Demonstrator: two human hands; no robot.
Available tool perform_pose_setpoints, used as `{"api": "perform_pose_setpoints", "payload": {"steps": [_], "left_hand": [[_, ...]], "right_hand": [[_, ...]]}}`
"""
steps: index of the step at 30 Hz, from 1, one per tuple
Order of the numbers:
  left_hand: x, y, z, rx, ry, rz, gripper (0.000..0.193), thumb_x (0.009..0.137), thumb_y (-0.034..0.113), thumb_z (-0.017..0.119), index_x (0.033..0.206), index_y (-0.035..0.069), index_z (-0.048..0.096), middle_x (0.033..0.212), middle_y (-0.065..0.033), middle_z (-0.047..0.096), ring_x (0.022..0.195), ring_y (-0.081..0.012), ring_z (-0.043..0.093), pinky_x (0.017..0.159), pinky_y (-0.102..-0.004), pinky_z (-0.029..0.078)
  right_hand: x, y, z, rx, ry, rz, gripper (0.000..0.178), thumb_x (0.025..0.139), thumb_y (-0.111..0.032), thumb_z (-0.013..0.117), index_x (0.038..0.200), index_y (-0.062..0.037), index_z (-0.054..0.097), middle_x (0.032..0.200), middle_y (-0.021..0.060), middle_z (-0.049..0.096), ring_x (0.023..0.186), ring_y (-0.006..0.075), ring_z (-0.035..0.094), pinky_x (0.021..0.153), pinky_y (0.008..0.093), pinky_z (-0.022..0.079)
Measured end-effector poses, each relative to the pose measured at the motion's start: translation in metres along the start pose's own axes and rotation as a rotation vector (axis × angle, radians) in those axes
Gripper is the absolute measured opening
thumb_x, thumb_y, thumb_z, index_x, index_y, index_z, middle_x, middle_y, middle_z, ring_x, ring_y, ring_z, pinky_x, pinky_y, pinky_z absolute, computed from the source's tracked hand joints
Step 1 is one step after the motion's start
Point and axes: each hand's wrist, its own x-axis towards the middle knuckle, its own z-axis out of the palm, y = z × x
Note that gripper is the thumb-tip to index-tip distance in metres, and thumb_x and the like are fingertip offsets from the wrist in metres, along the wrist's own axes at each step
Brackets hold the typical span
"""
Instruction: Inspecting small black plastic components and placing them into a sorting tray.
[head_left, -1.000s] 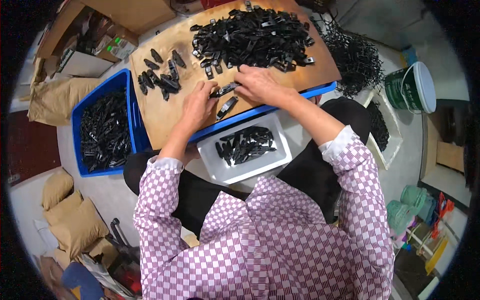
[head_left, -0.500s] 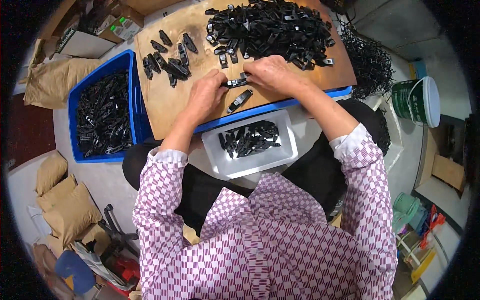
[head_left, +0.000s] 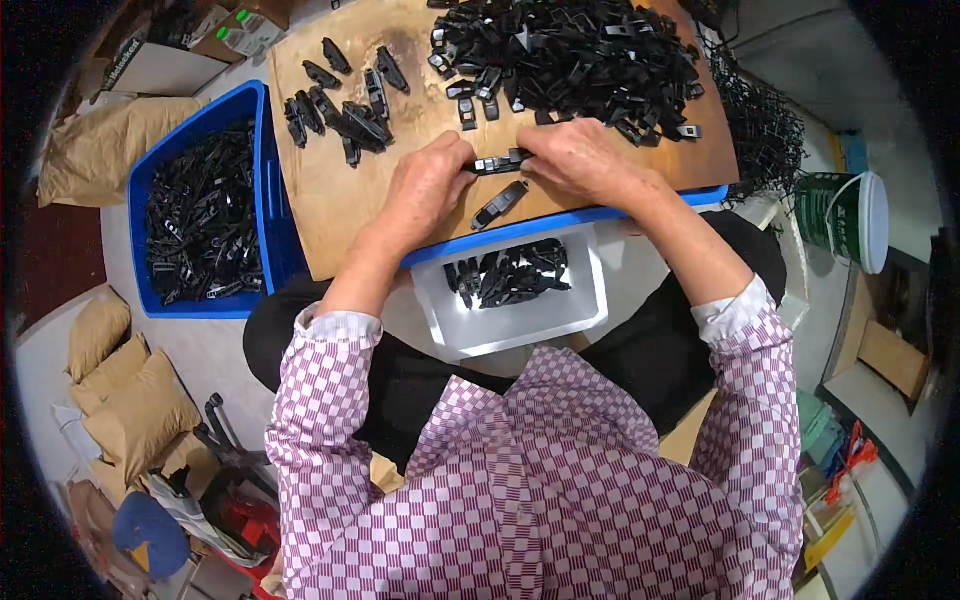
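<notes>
Over the wooden board (head_left: pixel 330 225), my left hand (head_left: pixel 428 190) pinches the left end of a small black plastic clip-like part (head_left: pixel 497 164) with bright metallic patches. My right hand (head_left: pixel 580 160) closes on its right end, and the fingertips cover both ends. Just below lies a similar loose black part (head_left: pixel 500 205), slanted and touched by neither hand. Beyond my right hand spreads a big heap of black pieces (head_left: pixel 570 70), some with silvery faces. Several longer black parts (head_left: pixel 345 115) lie in a loose group on the board's left side.
A white tray (head_left: pixel 520 342) holding black parts sits between my legs below the board's front edge. At left stands a blue crate (head_left: pixel 266 215) full of black parts. Black stick-like pieces (head_left: pixel 755 125) pile up at right, near a lidded green bucket (head_left: pixel 840 220). Brown sacks (head_left: pixel 140 410) lie lower left.
The view has shifted a little, moving the board rightward in the picture. Both hands keep hold of the part, and a small piece by my right fingertips now lies more in line with it.
</notes>
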Motion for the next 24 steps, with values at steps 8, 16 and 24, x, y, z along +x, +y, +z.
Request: {"api": "perform_pose_setpoints", "payload": {"steps": [8,16,24], "left_hand": [[-0.001,0.001,0.0,-0.036,0.005,-0.008,0.015,0.076,0.001,0.067,0.089,0.0,0.061,0.087,-0.0153,0.056,0.081,-0.0361,0.059,0.069,-0.0419,0.047],[0.001,0.003,-0.002,-0.014,-0.01,-0.014,0.013,0.077,0.001,0.066,0.088,-0.001,0.06,0.087,-0.0157,0.056,0.081,-0.0367,0.059,0.069,-0.0425,0.047],[0.004,-0.008,0.002,-0.004,-0.003,0.057,0.012,0.078,0.005,0.066,0.087,0.001,0.059,0.089,-0.0155,0.057,0.085,-0.0382,0.059,0.071,-0.0457,0.048]], "right_hand": [[-0.003,-0.008,-0.007,-0.042,-0.024,0.001,0.02,0.083,-0.017,0.067,0.084,-0.004,0.052,0.076,0.014,0.062,0.073,0.0358,0.063,0.061,0.046,0.048],[0.003,-0.007,0.005,0.024,0.007,-0.039,0.019,0.081,-0.016,0.067,0.083,-0.0046,0.052,0.076,0.0135,0.062,0.073,0.0378,0.062,0.061,0.0465,0.048],[0.019,-0.018,0.028,0.088,0.094,-0.054,0.018,0.08,-0.017,0.068,0.083,-0.0053,0.054,0.077,0.0143,0.064,0.076,0.0396,0.062,0.063,0.0484,0.047]]}}
